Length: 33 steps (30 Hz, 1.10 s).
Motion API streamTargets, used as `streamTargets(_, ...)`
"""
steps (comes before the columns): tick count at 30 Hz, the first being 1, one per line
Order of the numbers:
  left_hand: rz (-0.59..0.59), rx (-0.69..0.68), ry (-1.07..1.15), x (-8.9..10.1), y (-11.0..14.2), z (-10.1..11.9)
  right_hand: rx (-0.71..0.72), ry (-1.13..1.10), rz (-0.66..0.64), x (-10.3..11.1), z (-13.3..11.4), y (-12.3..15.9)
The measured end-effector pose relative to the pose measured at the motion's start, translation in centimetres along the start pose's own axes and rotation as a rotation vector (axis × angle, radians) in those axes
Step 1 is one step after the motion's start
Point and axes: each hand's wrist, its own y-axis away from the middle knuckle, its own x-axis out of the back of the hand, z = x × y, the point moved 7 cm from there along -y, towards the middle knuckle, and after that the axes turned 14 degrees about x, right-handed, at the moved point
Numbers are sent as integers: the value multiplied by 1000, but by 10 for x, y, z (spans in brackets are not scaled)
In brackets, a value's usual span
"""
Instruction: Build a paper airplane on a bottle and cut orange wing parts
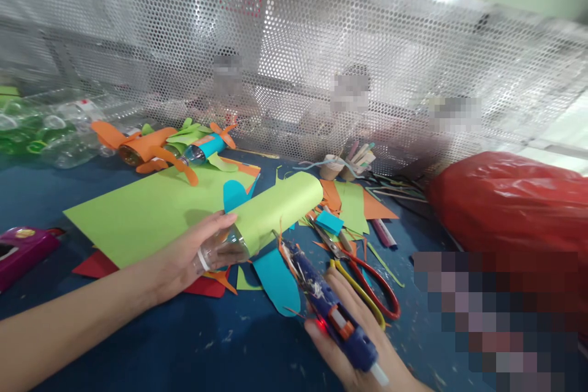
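My left hand [202, 245] is wrapped round the neck end of a clear plastic bottle [228, 246]. A sleeve of light green paper [282, 205] covers the bottle's body. Blue paper wings [278, 282] stick out on both sides of it. In my right hand [356, 331] is a blue hot glue gun [316, 285], its nozzle close to the green sleeve's lower edge; whether it touches I cannot tell. A red light glows at its side, and a white glue stick pokes out of its back end.
Scissors with red and yellow handles [374, 282] lie among paper scraps at right. Green card sheets [151, 208] spread at left, with finished-looking paper-wrapped bottles [149, 146] behind. A red plastic bag [509, 208] bulges at right. A perforated metal screen [294, 43] stands behind the table.
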Motion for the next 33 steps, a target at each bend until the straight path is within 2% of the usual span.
streamTargets(4,9,13,5,-2,3,-1,-15,-6,21,2,-3,-5)
streamTargets(10,-13,15,51,-4,3,-2,81,-98,-41,2,-22,-16)
streamTargets(13,19,32,73,-2,3,-3,102,-101,-63,2,-26,-15)
streamTargets(19,13,40,69,-3,4,-4,86,-126,-77,1,-27,-16)
streamTargets(27,-37,35,2,-5,2,-2,1,-59,25,10,-14,-20)
streamTargets(33,-10,36,4,-4,0,-4,43,-122,6,8,-21,-24)
